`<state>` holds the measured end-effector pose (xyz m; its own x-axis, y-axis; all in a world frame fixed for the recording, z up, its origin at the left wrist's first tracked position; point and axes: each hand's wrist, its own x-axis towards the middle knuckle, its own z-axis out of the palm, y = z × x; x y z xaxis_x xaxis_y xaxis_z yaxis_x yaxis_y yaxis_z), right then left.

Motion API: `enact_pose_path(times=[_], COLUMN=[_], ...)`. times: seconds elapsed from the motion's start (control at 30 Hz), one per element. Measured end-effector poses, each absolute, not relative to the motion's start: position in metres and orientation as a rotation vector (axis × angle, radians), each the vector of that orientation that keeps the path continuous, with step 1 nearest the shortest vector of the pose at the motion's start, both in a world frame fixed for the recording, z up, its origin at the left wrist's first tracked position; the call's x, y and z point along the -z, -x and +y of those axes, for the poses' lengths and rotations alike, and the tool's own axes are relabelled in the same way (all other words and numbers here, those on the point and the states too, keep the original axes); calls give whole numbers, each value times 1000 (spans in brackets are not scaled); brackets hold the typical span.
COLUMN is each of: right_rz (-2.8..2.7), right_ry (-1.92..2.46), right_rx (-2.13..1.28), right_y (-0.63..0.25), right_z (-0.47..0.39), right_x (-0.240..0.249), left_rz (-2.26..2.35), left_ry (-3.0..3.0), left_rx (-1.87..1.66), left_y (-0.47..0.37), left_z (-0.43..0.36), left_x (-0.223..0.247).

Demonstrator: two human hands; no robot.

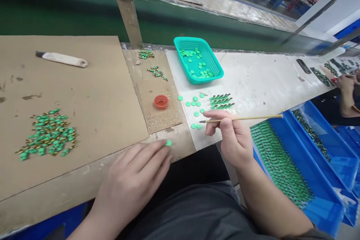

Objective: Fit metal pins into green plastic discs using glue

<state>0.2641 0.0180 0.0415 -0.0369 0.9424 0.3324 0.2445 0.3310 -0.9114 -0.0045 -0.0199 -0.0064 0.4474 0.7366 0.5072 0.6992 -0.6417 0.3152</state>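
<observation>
Between the fingertips of my left hand (137, 172) is a small green disc (168, 143), held low over the front edge of the bench. My right hand (233, 135) grips a thin paintbrush (253, 118), its dark tip pointing left above the white sheet. Loose green discs (195, 98) lie scattered near that tip. Just behind my right hand, small green-and-brown pieces (221, 101) stand in rows. A small red cup (161, 102) of liquid sits on a cardboard piece between my hands and the back of the bench.
A turquoise basket (201, 60) holds more discs. On the left cardboard (101, 112) lie a heap of green-and-gold pieces (50, 133) and a white-handled tool (62, 59). Blue trays (317, 195) with assembled pieces stand at right, near another person's hand (345, 82).
</observation>
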Motion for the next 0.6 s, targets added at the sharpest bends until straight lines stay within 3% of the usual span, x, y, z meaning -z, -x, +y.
enact_pose_path(times=[0.3, 0.6], right_rz=[-1642, -1932], right_ry=[1109, 1047], right_rx=[-750, -338], right_y=[-211, -182], right_z=[84, 117], right_x=[-37, -25], left_rz=[1197, 1249], left_ry=[-2810, -2641], left_rx=[-893, -1097], left_y=[8, 6], left_z=[-16, -34], left_x=[9, 41])
